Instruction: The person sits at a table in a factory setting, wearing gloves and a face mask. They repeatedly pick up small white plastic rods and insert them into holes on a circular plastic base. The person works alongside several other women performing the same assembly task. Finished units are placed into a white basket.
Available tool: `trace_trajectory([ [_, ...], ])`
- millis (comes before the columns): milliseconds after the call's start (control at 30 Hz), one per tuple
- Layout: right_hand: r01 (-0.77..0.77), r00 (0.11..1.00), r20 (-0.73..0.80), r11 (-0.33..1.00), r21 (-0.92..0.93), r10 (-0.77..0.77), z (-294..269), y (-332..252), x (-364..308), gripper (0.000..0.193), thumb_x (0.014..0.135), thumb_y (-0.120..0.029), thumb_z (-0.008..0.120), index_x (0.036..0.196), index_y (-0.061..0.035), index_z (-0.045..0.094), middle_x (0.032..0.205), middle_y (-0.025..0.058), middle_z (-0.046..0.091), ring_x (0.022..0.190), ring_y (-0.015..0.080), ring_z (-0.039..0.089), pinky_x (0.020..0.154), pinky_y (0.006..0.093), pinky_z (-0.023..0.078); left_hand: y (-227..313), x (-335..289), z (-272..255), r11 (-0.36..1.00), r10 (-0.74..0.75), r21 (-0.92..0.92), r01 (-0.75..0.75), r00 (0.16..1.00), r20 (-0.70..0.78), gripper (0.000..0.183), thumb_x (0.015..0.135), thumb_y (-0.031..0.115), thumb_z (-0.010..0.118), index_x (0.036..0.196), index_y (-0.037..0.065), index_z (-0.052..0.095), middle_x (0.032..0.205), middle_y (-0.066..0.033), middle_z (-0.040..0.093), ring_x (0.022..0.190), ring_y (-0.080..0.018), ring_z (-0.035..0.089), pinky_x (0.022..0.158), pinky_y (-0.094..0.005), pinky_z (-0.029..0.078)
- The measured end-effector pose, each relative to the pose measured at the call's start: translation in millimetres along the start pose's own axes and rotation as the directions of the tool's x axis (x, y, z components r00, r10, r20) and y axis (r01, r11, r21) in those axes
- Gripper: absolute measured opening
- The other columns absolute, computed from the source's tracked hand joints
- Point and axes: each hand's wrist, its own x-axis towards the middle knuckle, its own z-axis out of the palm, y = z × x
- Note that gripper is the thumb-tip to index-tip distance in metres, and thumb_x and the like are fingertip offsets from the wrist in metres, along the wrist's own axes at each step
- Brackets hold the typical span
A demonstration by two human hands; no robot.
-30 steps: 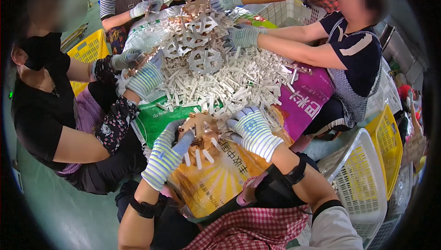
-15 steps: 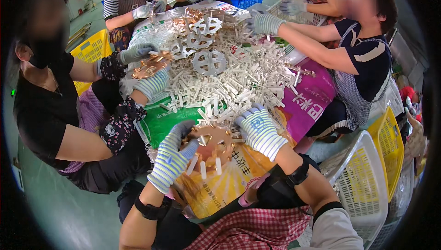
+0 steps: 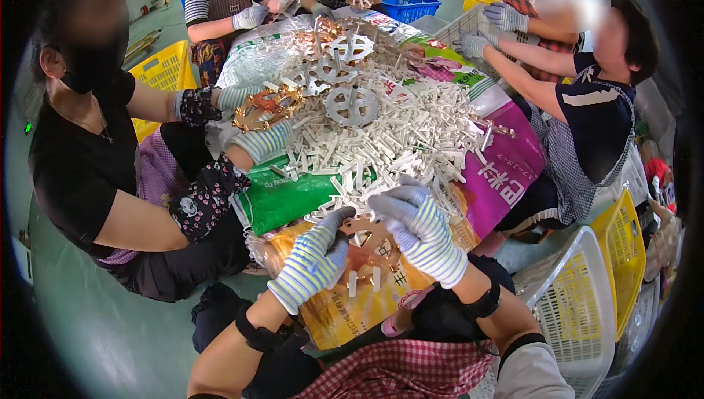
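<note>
copper disc (image 3: 357, 258) sits between the two hands, low in front of the body and above the yellow part (image 3: 345, 318) of the printed sacks that cover the work surface. the left hand (image 3: 312, 261), in a striped glove, is at the disc's left edge, thumb on the near side and fingers on the far side, pinching the rim. the right hand (image 3: 425, 234), in a matching glove, is at the disc's upper right, its fingers bent and drawn together; i cannot tell whether the tips pinch a small piece. two white strips (image 3: 353, 284) show along the disc's near edge, over the yellow sack.

just beyond both hands spreads a big heap of white strips (image 3: 396, 146), lying every which way. on its far part rest grey metal discs (image 3: 352, 105), the nearest one facing the camera, with more copper pieces behind them. green sack (image 3: 282, 197) shows left of the heap, purple sack (image 3: 506, 153) to the right.

at the left, a co-worker in black holds another copper disc (image 3: 268, 108) between two gloved hands. a white basket (image 3: 568, 296) stands on the floor at the right, just beside a yellow basket (image 3: 622, 252).
</note>
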Motion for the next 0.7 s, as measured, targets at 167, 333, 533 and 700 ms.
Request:
trace_trajectory([
  [167, 0.101, 0.995, 0.033, 0.984, -0.149, -0.097, 14.8, -5.4, 0.4, 0.017, 0.088, -0.022, 0.065, 0.103, -0.0162, 0.068, 0.102, 0.0038, 0.062, 0.107, 0.0256, 0.060, 0.106, 0.0521, 0.038, 8.8, 3.7, 1.5, 0.985, -0.033, -0.168, 0.034, 0.999, 0.010, 0.041, 0.093, 0.002, 0.051, 0.133, -0.003, 0.052, 0.113, -0.0089, 0.062, 0.101, -0.0142, 0.056, 0.093, -0.0284, 0.046],
  [333, 0.039, 0.998, -0.053, 0.999, -0.017, -0.040, 10.5, -14.5, 7.6, 0.019, 0.080, -0.022, 0.074, 0.095, -0.0169, 0.065, 0.105, 0.0031, 0.062, 0.110, 0.0272, 0.060, 0.108, 0.0516, 0.035, 19.8, 2.7, -0.8, 0.982, -0.081, -0.167, 0.084, 0.996, 0.024, 0.037, 0.094, 0.005, 0.052, 0.129, -0.003, 0.054, 0.111, -0.0085, 0.062, 0.101, -0.0137, 0.057, 0.092, -0.0278, 0.046],
  [533, -0.035, 0.996, -0.079, 0.992, 0.119, 0.045, 19.9, -23.5, 3.1, 0.024, 0.074, -0.031, 0.080, 0.079, -0.0147, 0.063, 0.102, 0.0037, 0.060, 0.103, 0.0265, 0.059, 0.098, 0.0506, 0.040, 11.9, -1.8, 9.3, 0.977, 0.053, -0.198, -0.075, 0.992, -0.114, 0.034, 0.095, 0.008, 0.055, 0.127, 0.000, 0.057, 0.101, -0.0145, 0.068, 0.091, -0.0191, 0.066, 0.081, -0.0324, 0.052],
  [700, 0.000, 0.995, -0.102, 1.000, 0.010, 0.001, 18.5, -18.4, 6.6, 0.028, 0.075, -0.033, 0.080, 0.079, -0.0140, 0.059, 0.101, 0.0040, 0.060, 0.102, 0.0271, 0.059, 0.102, 0.0525, 0.037, 27.7, -8.1, 6.2, 0.985, 0.067, -0.152, -0.077, 0.995, -0.069, 0.040, 0.090, 0.007, 0.056, 0.129, -0.003, 0.055, 0.104, -0.0102, 0.064, 0.094, -0.0155, 0.061, 0.085, -0.0289, 0.049],
])
